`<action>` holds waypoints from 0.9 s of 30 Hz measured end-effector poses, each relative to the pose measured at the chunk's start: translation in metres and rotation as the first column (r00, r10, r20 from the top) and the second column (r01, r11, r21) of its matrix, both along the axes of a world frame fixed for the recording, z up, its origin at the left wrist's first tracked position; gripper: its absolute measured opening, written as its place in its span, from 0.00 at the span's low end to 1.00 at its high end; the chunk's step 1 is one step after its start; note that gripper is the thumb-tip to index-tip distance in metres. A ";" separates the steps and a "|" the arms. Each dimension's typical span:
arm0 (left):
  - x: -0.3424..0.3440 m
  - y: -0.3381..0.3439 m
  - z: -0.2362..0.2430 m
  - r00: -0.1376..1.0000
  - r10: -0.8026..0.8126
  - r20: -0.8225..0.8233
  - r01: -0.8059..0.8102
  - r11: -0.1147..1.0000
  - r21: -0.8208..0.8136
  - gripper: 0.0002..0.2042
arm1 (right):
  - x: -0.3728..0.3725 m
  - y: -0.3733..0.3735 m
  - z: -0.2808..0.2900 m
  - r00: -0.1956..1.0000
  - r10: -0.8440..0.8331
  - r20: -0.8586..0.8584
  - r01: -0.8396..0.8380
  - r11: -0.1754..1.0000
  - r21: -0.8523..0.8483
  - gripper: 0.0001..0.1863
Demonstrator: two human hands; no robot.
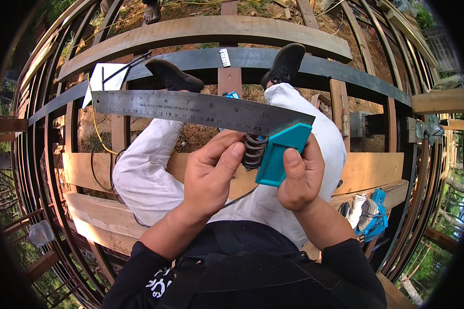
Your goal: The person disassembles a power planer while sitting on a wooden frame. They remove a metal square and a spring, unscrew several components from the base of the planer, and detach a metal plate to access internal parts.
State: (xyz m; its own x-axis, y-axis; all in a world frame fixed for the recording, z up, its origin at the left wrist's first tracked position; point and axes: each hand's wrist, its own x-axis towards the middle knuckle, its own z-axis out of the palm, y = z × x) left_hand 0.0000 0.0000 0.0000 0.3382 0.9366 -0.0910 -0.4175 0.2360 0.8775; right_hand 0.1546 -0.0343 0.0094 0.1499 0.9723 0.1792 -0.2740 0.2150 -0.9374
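Note:
My right hand (299, 180) grips the teal stock (276, 162) of a square, whose long steel graduated blade (180, 108) runs leftward and tilts slightly down toward the right. My left hand (214, 175) is closed, thumb and fingers on a dark coiled metal piece (254, 149) just under the blade, beside the stock. Part of the coil is hidden by the blade and my fingers. A small blue object (231, 95) shows behind the blade, mostly hidden.
I sit on wooden planks (366, 170), feet at a dark beam (345, 72). A white panel with black rods (100, 77) lies left, cables (108, 147) beside my left leg, a blue tool (376, 211) at right. Another person's foot (152, 13) shows at the top.

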 end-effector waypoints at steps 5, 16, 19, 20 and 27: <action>0.005 -0.001 0.000 1.000 0.012 0.025 -0.013 0.998 0.069 0.13 | 0.001 0.002 0.000 1.000 -0.015 0.012 0.015 1.000 0.017 0.15; 0.003 -0.003 -0.002 0.994 -0.084 0.066 0.072 0.983 0.167 0.16 | 0.002 -0.002 0.001 0.999 -0.010 0.036 0.010 1.000 0.005 0.14; 0.006 -0.006 -0.002 0.997 -0.062 0.044 0.056 0.989 0.137 0.17 | 0.002 -0.003 -0.001 0.999 0.000 0.035 0.000 1.000 -0.005 0.14; 0.006 -0.007 -0.002 0.999 -0.045 0.014 0.043 0.991 0.125 0.18 | 0.002 -0.003 0.000 0.999 0.000 0.034 0.000 1.000 -0.006 0.14; 0.007 -0.009 -0.005 0.989 -0.061 0.136 0.049 0.995 0.088 0.18 | 0.002 -0.004 0.000 1.000 0.004 0.024 -0.004 1.000 -0.005 0.13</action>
